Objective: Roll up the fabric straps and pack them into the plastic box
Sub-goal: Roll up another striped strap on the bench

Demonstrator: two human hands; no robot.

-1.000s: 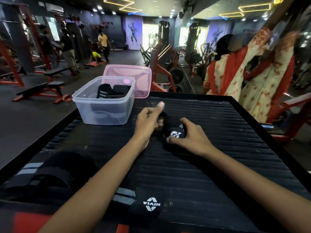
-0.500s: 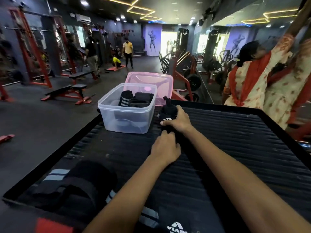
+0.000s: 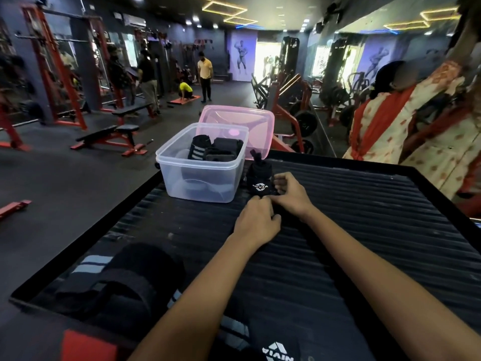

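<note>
Logo "NIVIA" marks the rolled strap [image 3: 260, 182] both hands, right hand [image 3: 292, 195] and left hand [image 3: 257, 221], pinch; it now sits lower beside the plastic box [image 3: 200, 175].

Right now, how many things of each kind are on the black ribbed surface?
Clear plastic box: 1
Pink lid: 1
Rolled strap in the hands: 1
Rolled straps in the box: at least 2, exact count unclear
Loose straps near the camera: about 2
Total: about 7
</note>
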